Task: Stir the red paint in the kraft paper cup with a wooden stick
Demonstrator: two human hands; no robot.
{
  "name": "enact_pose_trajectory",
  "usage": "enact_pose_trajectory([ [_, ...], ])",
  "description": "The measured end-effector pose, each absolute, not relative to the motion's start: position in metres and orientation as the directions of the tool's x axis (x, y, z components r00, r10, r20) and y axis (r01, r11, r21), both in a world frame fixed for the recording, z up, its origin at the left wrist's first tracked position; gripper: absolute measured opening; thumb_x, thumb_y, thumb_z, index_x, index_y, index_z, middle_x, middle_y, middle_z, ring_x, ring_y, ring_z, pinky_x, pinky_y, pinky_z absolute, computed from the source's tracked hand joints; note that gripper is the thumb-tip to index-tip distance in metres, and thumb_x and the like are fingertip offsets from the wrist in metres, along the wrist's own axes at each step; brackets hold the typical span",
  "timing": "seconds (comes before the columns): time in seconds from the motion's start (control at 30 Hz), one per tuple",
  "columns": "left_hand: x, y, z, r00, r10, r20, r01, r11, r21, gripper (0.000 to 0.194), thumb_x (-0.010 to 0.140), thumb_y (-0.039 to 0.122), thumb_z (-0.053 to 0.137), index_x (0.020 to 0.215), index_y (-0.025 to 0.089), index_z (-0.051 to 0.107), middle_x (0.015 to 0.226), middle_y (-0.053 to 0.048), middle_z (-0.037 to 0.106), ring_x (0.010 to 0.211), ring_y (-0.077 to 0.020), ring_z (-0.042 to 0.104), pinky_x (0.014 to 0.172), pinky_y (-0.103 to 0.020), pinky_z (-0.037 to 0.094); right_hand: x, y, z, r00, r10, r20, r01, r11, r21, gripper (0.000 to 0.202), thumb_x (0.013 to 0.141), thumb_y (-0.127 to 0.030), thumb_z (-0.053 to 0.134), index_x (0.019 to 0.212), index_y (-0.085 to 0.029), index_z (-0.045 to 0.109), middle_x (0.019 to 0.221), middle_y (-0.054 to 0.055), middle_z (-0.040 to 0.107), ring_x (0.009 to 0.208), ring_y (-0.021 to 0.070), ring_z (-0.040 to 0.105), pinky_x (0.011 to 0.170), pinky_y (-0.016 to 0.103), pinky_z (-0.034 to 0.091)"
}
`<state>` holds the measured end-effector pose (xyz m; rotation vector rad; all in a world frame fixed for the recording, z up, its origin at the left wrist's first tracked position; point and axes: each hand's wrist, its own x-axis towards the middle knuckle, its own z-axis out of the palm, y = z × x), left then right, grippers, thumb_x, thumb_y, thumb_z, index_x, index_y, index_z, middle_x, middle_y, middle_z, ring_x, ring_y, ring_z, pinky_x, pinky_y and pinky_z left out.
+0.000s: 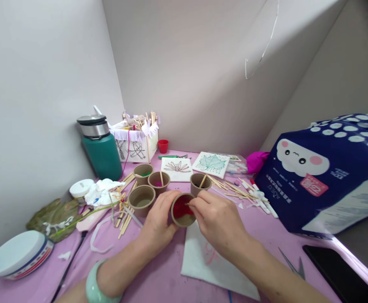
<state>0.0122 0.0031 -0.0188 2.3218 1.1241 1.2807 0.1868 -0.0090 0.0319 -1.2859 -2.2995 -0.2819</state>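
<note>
My left hand [160, 216] is wrapped round a small brown cup [184, 225] with red paint [181, 206] inside, its mouth tilted towards me. Over the cup's right rim, my right hand [217, 216] pinches a thin stick [188, 204] whose short visible end reaches into the red; the rest is hidden by the fingers. Below the hands lies a white cloth [203, 261] with a faint pink drawing. Close by stand more brown cups: one with green paint [142, 171], one with magenta and a stick [158, 181], a pale one [141, 200], and a dark one with a stick [200, 182].
Wooden sticks [234, 189] and white markers [268, 206] lie right of the cups. Scissors [294, 265] and a black phone [338, 273] are near front right, beside a big blue package [297, 198]. At left stand a green bottle [102, 153] and a white bowl [18, 252].
</note>
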Motion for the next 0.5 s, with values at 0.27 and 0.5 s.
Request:
enact_pose_trajectory([
  [0.27,0.0118,0.003,-0.019,0.314,0.733,0.604,0.485,-0.671,0.561,0.052,0.078,0.01,0.057,0.126,0.022,0.043,0.125,-0.009,0.053,0.117,-0.0237,0.049,0.099,-0.043,0.044,0.1873,-0.0096,0.0302,-0.413,0.745,0.524,0.876,0.481,0.006,0.017,0.077,-0.006,0.052,0.067,-0.017,0.06,0.067,0.001,0.055,0.058,0.0127,0.044,0.052,0.029,0.022],
  [0.5,0.0122,0.0036,-0.0192,0.313,0.732,0.606,0.483,-0.672,0.562,0.049,0.079,0.012,0.057,0.126,0.022,0.044,0.124,-0.009,0.053,0.117,-0.023,0.049,0.1,-0.042,0.043,0.1835,-0.0116,0.031,-0.457,0.762,0.458,0.834,0.546,-0.077,0.015,0.08,-0.008,0.054,0.072,-0.017,0.063,0.071,0.001,0.058,0.061,0.0123,0.049,0.055,0.028,0.027],
])
